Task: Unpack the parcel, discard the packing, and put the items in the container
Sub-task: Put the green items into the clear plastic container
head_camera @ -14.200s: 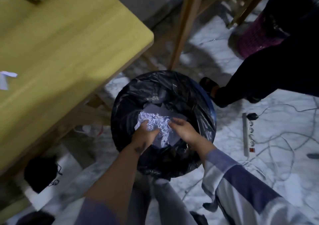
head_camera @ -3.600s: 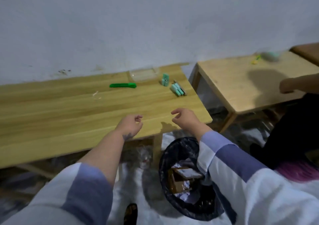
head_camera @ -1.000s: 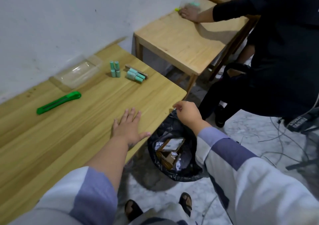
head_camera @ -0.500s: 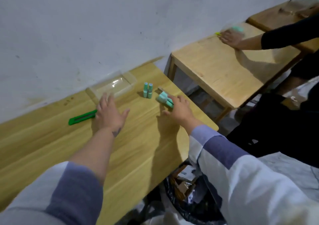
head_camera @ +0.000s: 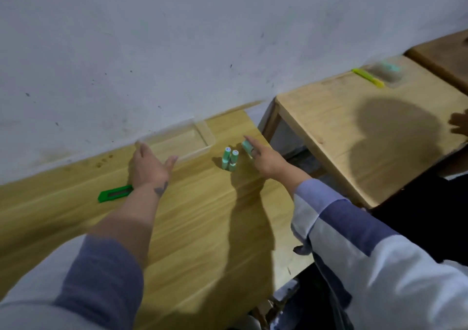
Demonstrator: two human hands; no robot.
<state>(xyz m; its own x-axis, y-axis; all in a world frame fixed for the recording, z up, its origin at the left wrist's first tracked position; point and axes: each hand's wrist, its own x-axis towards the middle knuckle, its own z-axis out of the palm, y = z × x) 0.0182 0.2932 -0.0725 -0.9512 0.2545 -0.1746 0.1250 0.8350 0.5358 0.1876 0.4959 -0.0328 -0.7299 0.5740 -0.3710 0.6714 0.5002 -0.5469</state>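
Note:
A clear plastic container (head_camera: 200, 137) lies against the wall at the back of the wooden table (head_camera: 202, 228). My left hand (head_camera: 149, 165) is spread open at its left end, thumb against the front wall. Two mint-green cylinders (head_camera: 230, 158) stand upright just right of the container. My right hand (head_camera: 266, 160) is beyond them near the table's right edge, with its fingers closed around another green cylinder (head_camera: 247, 147) that lies there. Whether more cylinders are under that hand is hidden.
A green utility knife (head_camera: 115, 194) lies left of my left wrist. A black-lined bin (head_camera: 286, 294) shows below the table's right corner. A second table (head_camera: 354, 132) on the right holds a yellow knife (head_camera: 368, 77) and a blurred container (head_camera: 385, 72). Another person's hand (head_camera: 459, 124) is at its edge.
My left hand has slid from beside the green knife to the container's left end. My right hand stays on the lying cylinders. The other person's arm has drawn back off the second table.

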